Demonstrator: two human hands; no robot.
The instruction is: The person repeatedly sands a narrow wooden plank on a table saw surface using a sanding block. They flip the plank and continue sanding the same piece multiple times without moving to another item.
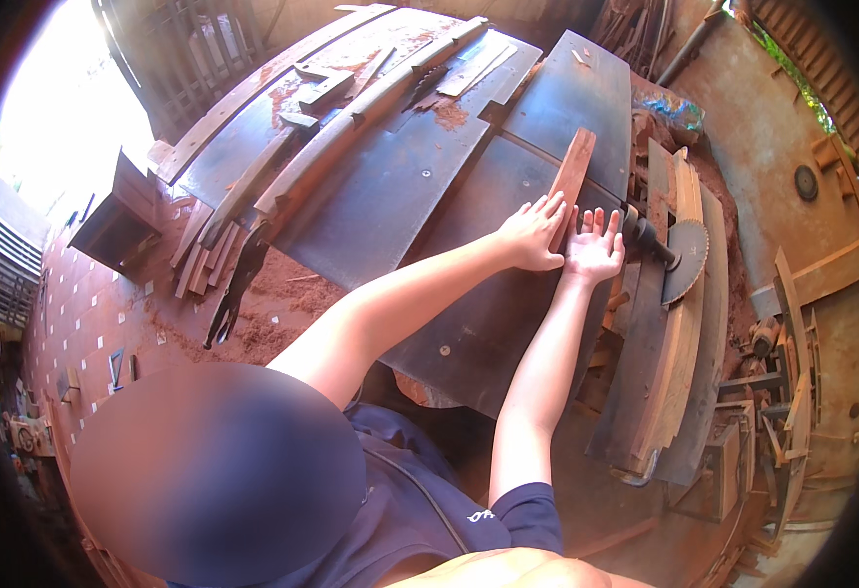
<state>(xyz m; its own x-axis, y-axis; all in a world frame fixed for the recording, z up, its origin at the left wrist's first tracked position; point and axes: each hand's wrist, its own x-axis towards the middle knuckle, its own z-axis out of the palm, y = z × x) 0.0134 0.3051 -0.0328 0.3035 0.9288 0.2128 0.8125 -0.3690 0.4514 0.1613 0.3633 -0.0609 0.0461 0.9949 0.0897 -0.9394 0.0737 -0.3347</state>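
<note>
Fingers of the left hand (532, 235) lie stretched along the near end of the strip (576, 162), over the surface (468, 323) near its right side; whether they grip it I cannot tell. Beside it, the right hand (594, 257) is palm up, fingers loosely spread, empty. Just past it sit the shaft (648, 238) and toothed blade (685, 263); if these spin, a slip or careless sideways reach could cut or snag that hand.

Strip (575, 162) seems on tabletop (449, 304), left of blade (685, 267).
</note>
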